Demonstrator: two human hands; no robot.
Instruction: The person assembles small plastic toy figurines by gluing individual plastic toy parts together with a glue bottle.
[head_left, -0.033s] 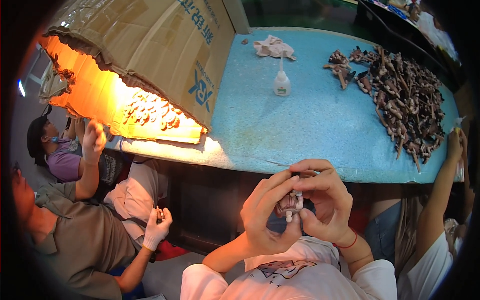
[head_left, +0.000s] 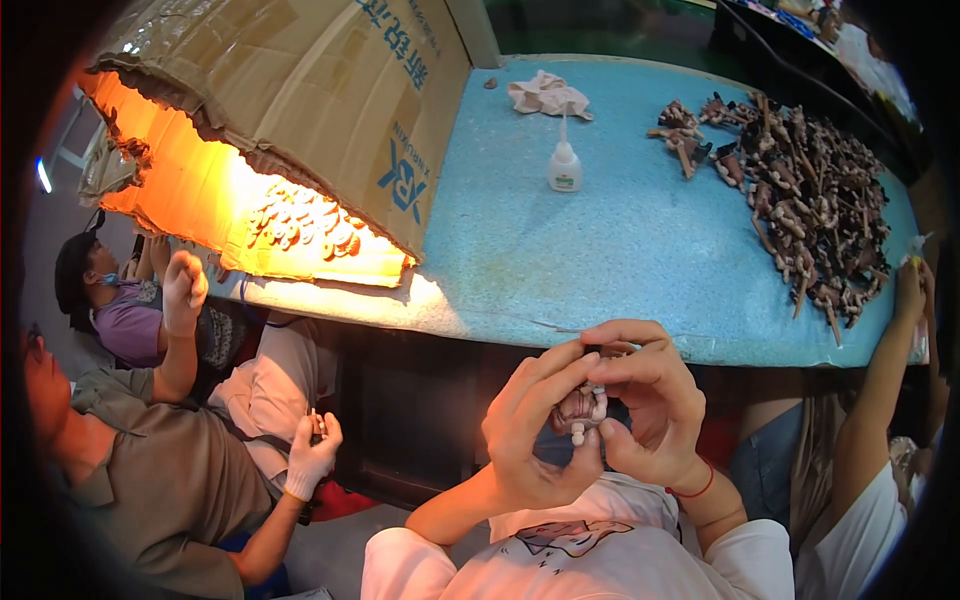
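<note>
Just beyond the front of my shirt, both hands hold one small figurine, brownish-pink with pale limbs and a dark top. My left hand is curled round its left side, the thumb pressing near a pale foot at the bottom. From the other side, my right hand grips it with thumb and fingertips, a red cord round the wrist. The fingertips of both hands meet at the top and hide part of the figurine. On the blue tabletop beyond stands a white squeeze bottle with a thin nozzle.
A heap of similar figurines covers the table's right side. At the left, a torn cardboard box shelters brightly lit small pieces. A crumpled cloth lies at the back. Co-workers sit left and right.
My hands and the figurine look the same. At the left, the co-worker's raised hand has shifted slightly, and the gloved hand has moved a little.
</note>
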